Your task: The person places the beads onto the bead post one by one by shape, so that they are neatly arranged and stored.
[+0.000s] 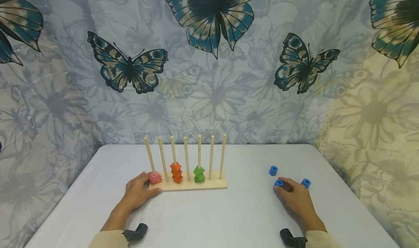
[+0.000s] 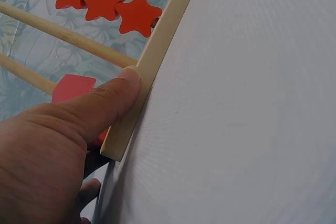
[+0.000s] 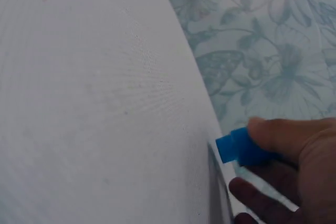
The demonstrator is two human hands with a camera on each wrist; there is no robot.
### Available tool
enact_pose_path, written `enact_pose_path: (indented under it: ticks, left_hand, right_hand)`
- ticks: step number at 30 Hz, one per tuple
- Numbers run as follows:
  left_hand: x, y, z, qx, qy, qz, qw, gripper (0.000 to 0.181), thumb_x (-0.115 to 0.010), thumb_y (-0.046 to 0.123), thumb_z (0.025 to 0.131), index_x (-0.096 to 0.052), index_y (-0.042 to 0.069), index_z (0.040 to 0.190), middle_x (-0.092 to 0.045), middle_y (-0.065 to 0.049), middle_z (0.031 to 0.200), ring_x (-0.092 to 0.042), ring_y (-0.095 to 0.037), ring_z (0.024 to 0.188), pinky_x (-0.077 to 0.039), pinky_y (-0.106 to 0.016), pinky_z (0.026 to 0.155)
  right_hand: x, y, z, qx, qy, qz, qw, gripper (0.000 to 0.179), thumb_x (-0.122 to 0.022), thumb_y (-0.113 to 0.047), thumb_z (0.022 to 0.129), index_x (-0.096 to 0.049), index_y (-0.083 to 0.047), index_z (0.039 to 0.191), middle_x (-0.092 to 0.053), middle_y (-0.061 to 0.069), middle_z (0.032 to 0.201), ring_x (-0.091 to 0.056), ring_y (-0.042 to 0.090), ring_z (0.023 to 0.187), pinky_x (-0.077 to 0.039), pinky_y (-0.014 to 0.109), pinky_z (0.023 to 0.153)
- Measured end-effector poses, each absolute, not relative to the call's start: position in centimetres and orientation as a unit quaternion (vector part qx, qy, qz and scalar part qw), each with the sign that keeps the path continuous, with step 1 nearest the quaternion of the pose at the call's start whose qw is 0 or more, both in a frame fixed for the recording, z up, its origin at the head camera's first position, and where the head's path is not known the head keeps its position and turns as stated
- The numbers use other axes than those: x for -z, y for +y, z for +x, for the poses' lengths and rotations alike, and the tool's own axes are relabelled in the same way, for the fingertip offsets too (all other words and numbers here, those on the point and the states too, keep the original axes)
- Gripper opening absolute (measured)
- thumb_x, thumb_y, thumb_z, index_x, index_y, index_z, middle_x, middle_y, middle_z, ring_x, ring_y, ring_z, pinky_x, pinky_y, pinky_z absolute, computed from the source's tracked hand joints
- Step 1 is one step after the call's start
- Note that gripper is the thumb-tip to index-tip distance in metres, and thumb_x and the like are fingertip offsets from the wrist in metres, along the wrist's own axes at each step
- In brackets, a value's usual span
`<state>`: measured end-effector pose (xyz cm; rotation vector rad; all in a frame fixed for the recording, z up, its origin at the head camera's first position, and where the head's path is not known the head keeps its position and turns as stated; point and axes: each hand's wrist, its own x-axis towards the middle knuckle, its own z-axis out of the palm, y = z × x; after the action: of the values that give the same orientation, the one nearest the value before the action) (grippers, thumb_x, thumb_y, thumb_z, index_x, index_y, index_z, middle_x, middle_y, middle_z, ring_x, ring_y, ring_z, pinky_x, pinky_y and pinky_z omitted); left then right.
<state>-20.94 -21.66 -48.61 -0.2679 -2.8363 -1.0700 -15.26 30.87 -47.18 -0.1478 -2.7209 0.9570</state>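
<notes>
My left hand (image 1: 139, 191) grips the left end of a wooden peg board (image 1: 193, 186), with the thumb along its front edge. Beside that hand, a pink piece (image 1: 155, 178) sits on the leftmost peg. Several orange star pieces (image 1: 176, 173) are stacked on the third peg, seen as stars in the left wrist view. Green pieces (image 1: 199, 174) are on the fifth. Over at the right, my right hand (image 1: 296, 199) pinches a blue piece (image 3: 228, 148) between thumb and fingers. Two other blue pieces lie close by, one behind (image 1: 273, 171) and one to the right (image 1: 306, 183).
A white table (image 1: 229, 219) carries everything. Behind it hangs a cloth (image 1: 216, 106) printed with flowers and butterflies. Upright wooden pegs (image 1: 223, 157) rise from the board, several of them bare. A dark device (image 1: 135, 233) is at each wrist.
</notes>
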Motion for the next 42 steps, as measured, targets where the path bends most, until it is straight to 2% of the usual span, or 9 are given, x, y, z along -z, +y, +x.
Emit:
enact_pose_path:
  ticks: [3, 6, 9, 13, 19, 22, 27, 29, 42]
  left_hand:
    - [48.8, -21.6, -21.0, 0.353, -0.93, -0.089, 0.051, 0.069, -0.082, 0.037, 0.076, -0.058, -0.001, 0.129, -0.051, -0.027, 0.134, -0.03, -0.045, 0.135, -0.011, -0.059, 0.106]
    - [49.1, -21.4, -21.1, 0.356, -0.93, -0.087, 0.042, 0.071, -0.082, 0.038, 0.076, -0.057, 0.0, 0.13, -0.05, -0.027, 0.135, -0.03, -0.044, 0.135, -0.011, -0.059, 0.107]
    - [49.2, -21.2, -21.1, 0.359, -0.929, -0.082, 0.034, 0.074, -0.081, 0.041, 0.076, -0.056, -0.001, 0.131, -0.048, -0.027, 0.136, -0.028, -0.044, 0.136, -0.01, -0.059, 0.107]
    - [49.2, -21.2, -21.0, 0.352, -0.932, -0.076, 0.033, 0.076, -0.081, 0.042, 0.076, -0.055, -0.002, 0.132, -0.047, -0.028, 0.137, -0.028, -0.044, 0.136, -0.01, -0.059, 0.107]
    - [49.2, -21.4, -21.1, 0.347, -0.934, -0.074, 0.034, 0.077, -0.081, 0.041, 0.076, -0.054, -0.003, 0.133, -0.046, -0.028, 0.138, -0.027, -0.044, 0.136, -0.009, -0.059, 0.107]
    - [49.2, -21.5, -21.0, 0.346, -0.934, -0.077, 0.038, 0.076, -0.081, 0.04, 0.077, -0.054, -0.003, 0.133, -0.046, -0.028, 0.138, -0.028, -0.044, 0.136, -0.01, -0.059, 0.107]
    - [49.0, -21.4, -20.8, 0.344, -0.934, -0.084, 0.045, 0.073, -0.08, 0.037, 0.078, -0.054, -0.004, 0.132, -0.047, -0.029, 0.136, -0.029, -0.045, 0.135, -0.011, -0.06, 0.106]
    - [48.9, -21.3, -20.7, 0.344, -0.934, -0.086, 0.046, 0.072, -0.08, 0.037, 0.078, -0.054, -0.004, 0.132, -0.047, -0.029, 0.136, -0.029, -0.046, 0.135, -0.011, -0.06, 0.106]
    - [48.7, -21.4, -20.7, 0.336, -0.937, -0.081, 0.042, 0.075, -0.08, 0.039, 0.078, -0.053, -0.004, 0.133, -0.046, -0.03, 0.137, -0.028, -0.045, 0.136, -0.011, -0.06, 0.106]
  right_hand:
    - [45.7, 30.3, -15.0, -0.365, -0.916, -0.034, 0.164, 0.045, -0.071, -0.027, 0.089, -0.062, 0.001, 0.123, -0.067, 0.023, 0.109, -0.065, 0.039, 0.097, -0.056, 0.041, 0.075]
    - [43.7, 29.6, -14.7, -0.396, -0.895, -0.004, 0.205, 0.041, -0.072, -0.022, 0.089, -0.063, 0.003, 0.121, -0.068, 0.023, 0.105, -0.069, 0.032, 0.091, -0.056, 0.026, 0.067]
    - [41.6, 28.8, -14.6, -0.406, -0.882, 0.03, 0.238, 0.037, -0.072, -0.018, 0.089, -0.064, 0.002, 0.119, -0.069, 0.019, 0.103, -0.069, 0.014, 0.087, -0.051, 0.014, 0.068]
    - [38.8, 27.1, -14.9, -0.426, -0.865, 0.075, 0.255, 0.036, -0.071, -0.015, 0.089, -0.064, 0.001, 0.121, -0.069, 0.015, 0.103, -0.063, -0.003, 0.087, -0.05, 0.012, 0.072]
    - [35.2, 24.5, -16.0, -0.465, -0.835, 0.147, 0.255, 0.037, -0.071, -0.007, 0.088, -0.062, 0.002, 0.123, -0.069, 0.014, 0.102, -0.066, 0.007, 0.091, -0.051, 0.016, 0.077]
    - [33.7, 23.2, -16.4, -0.473, -0.826, 0.166, 0.259, 0.037, -0.071, -0.005, 0.088, -0.063, 0.001, 0.123, -0.07, 0.012, 0.1, -0.066, 0.008, 0.09, -0.051, 0.016, 0.077]
    - [30.6, 20.5, -16.1, -0.48, -0.814, 0.185, 0.269, 0.034, -0.069, 0.004, 0.086, -0.062, 0.008, 0.119, -0.069, 0.018, 0.096, -0.067, 0.012, 0.086, -0.052, 0.018, 0.075]
    - [30.2, 20.0, -16.6, -0.488, -0.807, 0.196, 0.268, 0.033, -0.068, 0.005, 0.086, -0.061, 0.01, 0.119, -0.068, 0.02, 0.097, -0.067, 0.016, 0.086, -0.052, 0.018, 0.075]
    - [30.6, 17.7, -20.4, -0.546, -0.777, 0.21, 0.234, 0.034, -0.071, -0.006, 0.088, -0.063, 0.005, 0.12, -0.068, 0.016, 0.104, -0.067, 0.024, 0.092, -0.053, 0.024, 0.079]
